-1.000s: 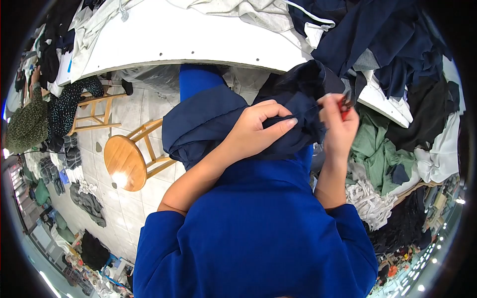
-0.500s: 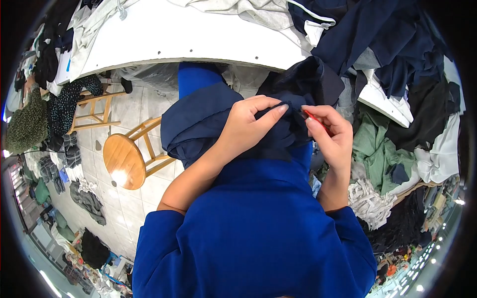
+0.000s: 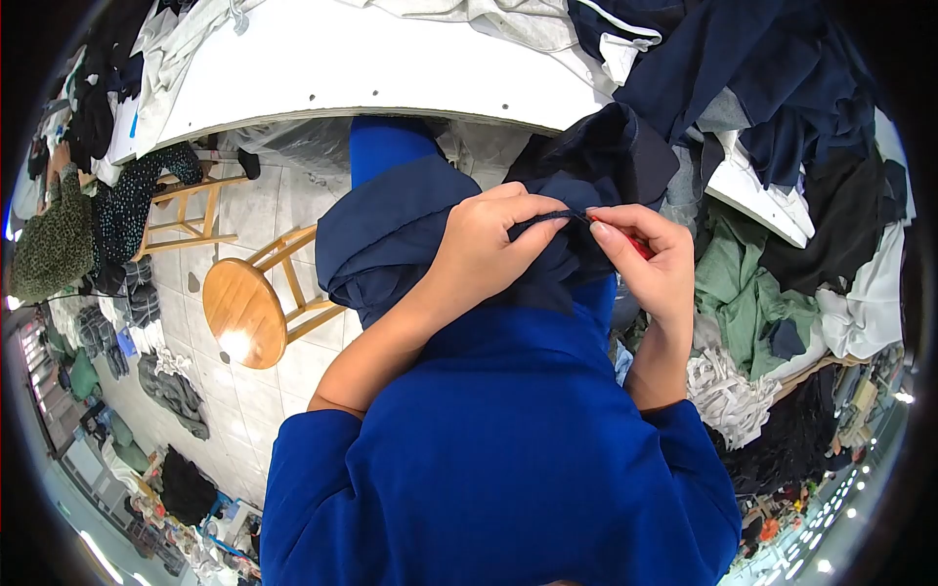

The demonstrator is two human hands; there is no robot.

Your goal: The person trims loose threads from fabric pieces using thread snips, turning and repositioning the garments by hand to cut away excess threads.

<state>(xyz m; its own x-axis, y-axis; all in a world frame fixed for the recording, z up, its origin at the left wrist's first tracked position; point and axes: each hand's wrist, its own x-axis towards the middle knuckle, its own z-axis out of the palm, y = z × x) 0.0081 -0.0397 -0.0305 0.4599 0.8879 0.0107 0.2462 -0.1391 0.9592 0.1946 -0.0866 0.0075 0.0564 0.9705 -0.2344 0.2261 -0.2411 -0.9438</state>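
Note:
A dark navy garment [image 3: 391, 225] lies bunched across my lap. My left hand [image 3: 493, 239] pinches a narrow edge of it between thumb and fingers. Close beside it on the right, my right hand [image 3: 650, 256] has its thumb and forefinger together at the same edge. A small red-handled tool [image 3: 642, 248] shows between the fingers of that hand; its tip is hidden at the fabric. The fingertips of both hands are only a short way apart.
The white table [image 3: 391, 68] curves ahead, with grey cloth and navy garments [image 3: 723, 68] on it. A round wooden stool [image 3: 242, 311] stands left. Green cloth [image 3: 743, 293] and white scraps [image 3: 728, 396] lie right. Another person [image 3: 54, 239] is at far left.
My right hand has come down and left from its raised position to meet the fabric edge beside my left hand. The red tool has turned with it. My left hand has barely shifted.

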